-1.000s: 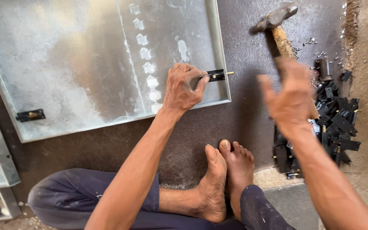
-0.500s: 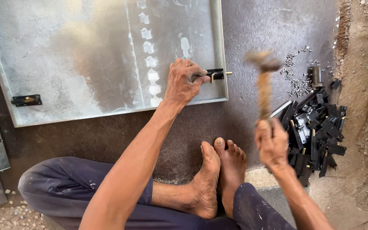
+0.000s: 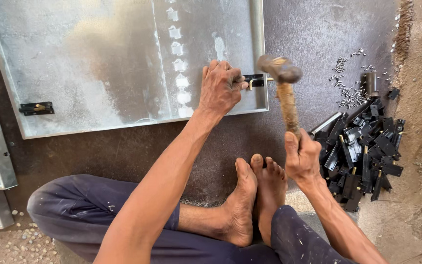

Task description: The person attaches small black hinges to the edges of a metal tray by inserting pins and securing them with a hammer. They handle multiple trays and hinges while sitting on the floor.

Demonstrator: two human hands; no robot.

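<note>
While left hand (image 3: 220, 88) steadies black latch (image 3: 255, 80) — right hand (image 3: 301, 157) grips hammer (image 3: 283, 88).

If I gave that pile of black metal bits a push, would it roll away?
Probably not. The pile of black latches looks flat-sided and stiff, so the pieces would likely slide and clatter apart. The small silvery rivets beside it seem likelier to roll.

1. The grey metal hammer head (image 3: 279, 69) on the wooden handle is blurred.
2. The left hand (image 3: 221, 88) hides part of the small black latch (image 3: 255, 80).
3. The big shiny metal sheet (image 3: 98, 63) runs off the top edge.
4. The tiny silver bits (image 3: 350, 90) are too small to tell.
</note>
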